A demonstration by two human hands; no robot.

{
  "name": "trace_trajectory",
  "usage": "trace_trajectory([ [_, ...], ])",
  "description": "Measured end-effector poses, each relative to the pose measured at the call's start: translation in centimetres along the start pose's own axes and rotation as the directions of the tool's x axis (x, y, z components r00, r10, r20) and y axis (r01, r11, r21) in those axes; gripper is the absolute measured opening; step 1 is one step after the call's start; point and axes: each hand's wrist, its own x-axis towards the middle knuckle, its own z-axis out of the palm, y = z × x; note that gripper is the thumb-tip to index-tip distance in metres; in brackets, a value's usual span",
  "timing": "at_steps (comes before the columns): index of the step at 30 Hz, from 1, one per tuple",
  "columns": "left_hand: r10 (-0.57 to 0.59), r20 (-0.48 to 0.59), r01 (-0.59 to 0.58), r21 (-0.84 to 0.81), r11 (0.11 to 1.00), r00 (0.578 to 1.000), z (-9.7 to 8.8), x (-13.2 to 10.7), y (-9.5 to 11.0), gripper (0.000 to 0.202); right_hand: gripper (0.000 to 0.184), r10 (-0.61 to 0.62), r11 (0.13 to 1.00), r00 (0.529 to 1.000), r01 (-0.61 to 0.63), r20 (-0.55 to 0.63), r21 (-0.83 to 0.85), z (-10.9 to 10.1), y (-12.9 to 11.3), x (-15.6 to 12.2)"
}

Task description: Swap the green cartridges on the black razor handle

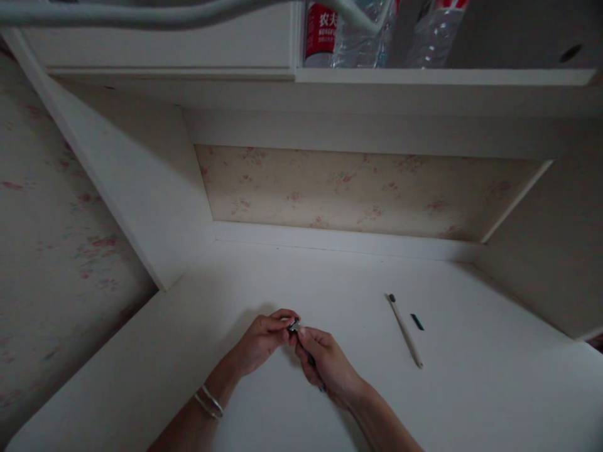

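Both hands meet over the white desk, their fingertips almost touching. My right hand is closed around a slim dark tool with a silver end; a bit of its dark shaft shows below the fingers. At the silver end, my left hand pinches with thumb and fingers. Most of the tool is hidden, so I cannot tell its exact kind. To the right lies a beige toothbrush with a dark head. Beside it is a small dark strip.
White side panels stand left and right of the desk. Overhead, a shelf holds plastic water bottles with red labels. A pale curved bar crosses the top. Floral wallpaper covers the back wall.
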Motion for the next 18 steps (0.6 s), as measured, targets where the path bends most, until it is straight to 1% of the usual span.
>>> trace_trajectory([
  [5,-0.027,0.012,0.026,0.01,1.0,1.0,0.1,0.0,0.2,0.017,0.049,0.013,1.0,1.0,-0.013,0.004,-0.006,0.2,-0.1,0.0],
  [9,-0.059,-0.051,0.054,-0.089,0.995,0.997,0.1,0.0,-0.2,0.025,0.05,-0.016,0.999,1.0,0.015,-0.027,-0.035,0.5,-0.3,-0.1],
  [11,-0.053,-0.09,0.042,-0.126,0.991,0.994,0.2,0.0,-0.4,0.027,0.05,-0.032,0.998,0.999,0.031,-0.022,-0.047,0.5,-0.4,-0.1],
  [13,-0.044,-0.106,0.03,-0.137,0.99,0.993,0.3,0.1,-0.6,0.028,0.05,-0.041,0.998,0.999,0.04,-0.005,-0.046,0.4,-0.5,-0.1],
  [15,-0.037,-0.108,0.022,-0.141,0.99,0.993,0.2,0.1,-0.7,0.027,0.049,-0.035,0.999,0.999,0.035,0.005,-0.029,0.3,-0.5,-0.1],
  [18,-0.031,-0.121,0.012,-0.153,0.988,0.992,0.0,0.2,-0.9,0.028,0.048,0.005,1.0,1.0,-0.005,0.006,0.028,0.2,-0.5,-0.1],
])
